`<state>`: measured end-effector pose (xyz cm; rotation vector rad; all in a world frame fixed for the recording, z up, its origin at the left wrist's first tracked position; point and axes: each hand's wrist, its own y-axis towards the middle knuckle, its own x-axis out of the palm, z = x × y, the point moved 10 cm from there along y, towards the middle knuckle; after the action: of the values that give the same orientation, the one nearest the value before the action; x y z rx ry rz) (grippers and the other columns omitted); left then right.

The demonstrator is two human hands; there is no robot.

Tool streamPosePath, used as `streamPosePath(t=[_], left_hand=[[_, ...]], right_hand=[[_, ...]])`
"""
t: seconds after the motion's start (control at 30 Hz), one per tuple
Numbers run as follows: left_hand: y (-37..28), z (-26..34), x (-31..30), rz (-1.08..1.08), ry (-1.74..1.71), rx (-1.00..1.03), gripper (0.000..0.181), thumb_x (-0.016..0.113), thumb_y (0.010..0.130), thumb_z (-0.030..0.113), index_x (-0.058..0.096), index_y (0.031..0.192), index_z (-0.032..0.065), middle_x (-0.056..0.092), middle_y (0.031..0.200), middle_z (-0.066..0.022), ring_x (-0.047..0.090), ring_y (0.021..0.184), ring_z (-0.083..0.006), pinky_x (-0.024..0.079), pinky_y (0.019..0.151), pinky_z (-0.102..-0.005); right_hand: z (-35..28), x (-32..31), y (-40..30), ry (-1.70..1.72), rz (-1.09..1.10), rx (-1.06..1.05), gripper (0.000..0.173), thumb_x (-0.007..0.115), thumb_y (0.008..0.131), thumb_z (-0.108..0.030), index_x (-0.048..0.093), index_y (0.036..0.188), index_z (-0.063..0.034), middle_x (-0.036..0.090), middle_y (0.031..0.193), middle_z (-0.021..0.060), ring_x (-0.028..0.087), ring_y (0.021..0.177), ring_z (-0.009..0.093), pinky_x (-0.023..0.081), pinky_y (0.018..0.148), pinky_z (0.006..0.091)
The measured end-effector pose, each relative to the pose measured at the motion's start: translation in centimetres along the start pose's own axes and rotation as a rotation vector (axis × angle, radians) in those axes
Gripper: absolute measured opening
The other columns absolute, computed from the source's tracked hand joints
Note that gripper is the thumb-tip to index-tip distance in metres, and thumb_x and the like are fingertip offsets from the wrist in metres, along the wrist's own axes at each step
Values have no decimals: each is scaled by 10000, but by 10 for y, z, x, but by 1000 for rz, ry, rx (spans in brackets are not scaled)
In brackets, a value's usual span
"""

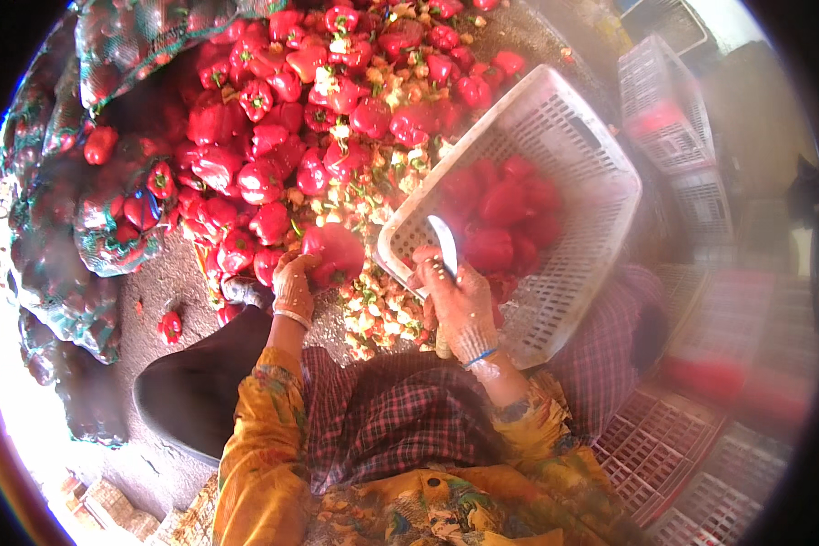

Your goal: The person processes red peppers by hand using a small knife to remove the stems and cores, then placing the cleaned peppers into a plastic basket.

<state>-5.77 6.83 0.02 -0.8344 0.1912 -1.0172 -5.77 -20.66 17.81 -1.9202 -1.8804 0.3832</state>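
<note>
My left hand (293,285), in a work glove, grips a large red bell pepper (332,254) by its left side. In my gloved right hand (458,300) is a knife with a short curved blade (443,239), pointing up and away from me. That hand is at the near left rim of a white plastic crate (594,300), which holds several red peppers (504,203). A big heap of red bell peppers (266,136) lies on the floor beyond my left hand. Cut-off pepper cores and stems (382,307) are strewn between the heap and the crate.
Green mesh sacks of peppers (61,252) stand along the left. One loose red pepper (170,327) lies on the concrete floor near them. At the right are stacked white crates (662,109), with reddish crates (655,437) lower down. My legs are either side of the cuttings.
</note>
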Motion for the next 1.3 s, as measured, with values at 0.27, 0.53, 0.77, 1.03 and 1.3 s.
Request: streamPosePath(t=[0.27, 0.53, 0.77, 1.03, 1.3], left_hand=[[-124, 73, 84, -304, -492, 182, 481, 559, 848, 34, 505, 1324, 74, 645, 1162, -106, 677, 1010, -268, 621, 757, -419], [-180, 79, 74, -39, 39, 361, 505, 696, 860, 218, 511, 1303, 60, 645, 1043, -108, 663, 829, -210, 575, 630, -310], [-202, 135, 129, 103, 925, 1284, 483, 649, 899, 312, 576, 1292, 39, 648, 1144, -194, 617, 1059, -375, 482, 899, -431], [-165, 152, 179, 217, 1155, 1117, 244, 626, 888, 362, 718, 854, 139, 675, 787, -116, 646, 792, -349, 498, 773, -446], [-106, 130, 172, 275, 1294, 804, 414, 537, 906, 442, 729, 880, 76, 690, 795, -178, 663, 787, -373, 499, 706, -493]], right_hand=[[-49, 48, -30, -476, 38, -611, 276, 725, 856, -104, 674, 1126, -68, 714, 972, 126, 705, 826, 259, 556, 720, 371], [-25, 29, -18, -577, -32, -513, 291, 701, 885, -101, 656, 1168, -45, 725, 972, 119, 696, 853, 224, 539, 756, 360], [-13, 20, 7, -448, -149, -51, 228, 648, 911, -168, 693, 1096, -41, 669, 778, 38, 585, 671, 83, 472, 589, 286], [-5, 13, 33, -329, -156, 106, 408, 579, 931, -380, 682, 919, 14, 668, 771, 227, 679, 689, 358, 509, 616, 462], [-51, 11, 12, -818, 163, -457, 225, 622, 919, -212, 650, 1024, -15, 663, 824, 230, 659, 806, 418, 518, 692, 472]])
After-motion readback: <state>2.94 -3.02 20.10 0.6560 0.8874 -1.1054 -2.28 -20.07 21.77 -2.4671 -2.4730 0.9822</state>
